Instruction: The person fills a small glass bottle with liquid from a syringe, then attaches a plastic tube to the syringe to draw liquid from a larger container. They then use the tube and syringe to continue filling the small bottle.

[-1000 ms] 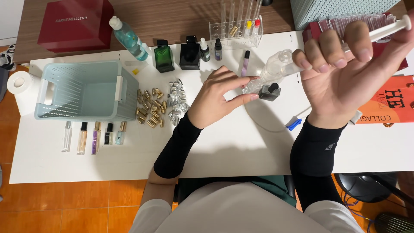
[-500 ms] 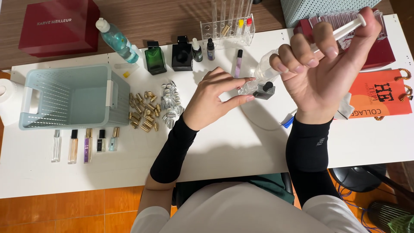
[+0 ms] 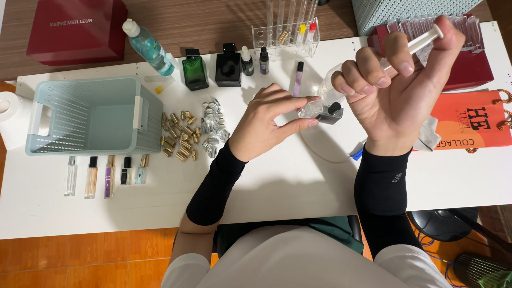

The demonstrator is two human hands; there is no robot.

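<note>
Your right hand [image 3: 397, 98] is raised above the surface [image 3: 298, 176], fingers curled around a clear plastic syringe [image 3: 410, 48] with your thumb by the end of its white plunger. The syringe slants down to the left, and its tip is hidden behind your fingers. Your left hand [image 3: 266, 125] rests low, thumb and forefinger pinching a small clear glass vial [image 3: 311, 109] just above the white surface; it seems to meet the syringe tip, though that spot is hard to make out. Touching the vial on the right lies a small square dark bottle [image 3: 332, 113] with a black cap.

Left of your hands sits a heap of gold and silver metal caps [image 3: 194, 133], then a pale teal slotted plastic basket [image 3: 93, 114]. Below it, five slim glass vials [image 3: 106, 175] stand in a row. Behind, a clear test-tube rack [image 3: 285, 33] is cut off at the top edge.
</note>
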